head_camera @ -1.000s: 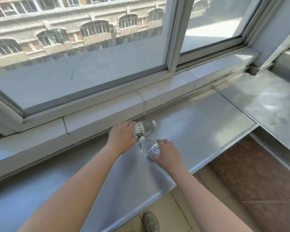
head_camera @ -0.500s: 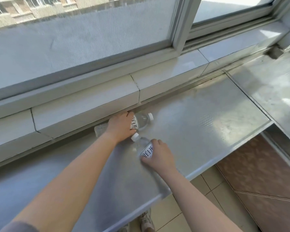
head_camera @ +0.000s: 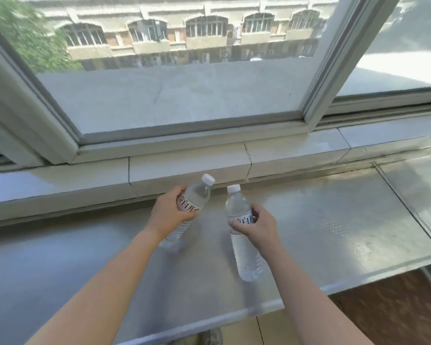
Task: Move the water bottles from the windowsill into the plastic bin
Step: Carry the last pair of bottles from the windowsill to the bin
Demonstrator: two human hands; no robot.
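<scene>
Two water bottles are held clear of the metal sill (head_camera: pixel 321 220), one in each hand; the left hand (head_camera: pixel 168 215) is closed around the label band of the left bottle (head_camera: pixel 197 195), and the right hand (head_camera: pixel 258 226) is wrapped around the label of the right bottle (head_camera: pixel 237 207). Both bottles are carried above the sill, caps pointed toward the window frame (head_camera: pixel 189 143), the left one tilted with its cap toward the right, the right one nearer upright; the two are apart, not touching.

Each bottle is clear, thin-walled plastic with a white cap in place; the right one looks full of water, while the level in the left one is partly hidden by the hand and cannot be told with certainty. If full, some weight is to be expected, and the wall is likely to give a little under a hard squeeze; the ribbed lower body and the paper label are judged the surest places to be held, the smooth shoulder being more slippery. With the caps apparently on, little spilling is expected, though a drop onto the sill could dent the plastic.

The plastic bin is not seen anywhere around the sill; its place and contents cannot be told, so the bottles have not yet been delivered.
</scene>
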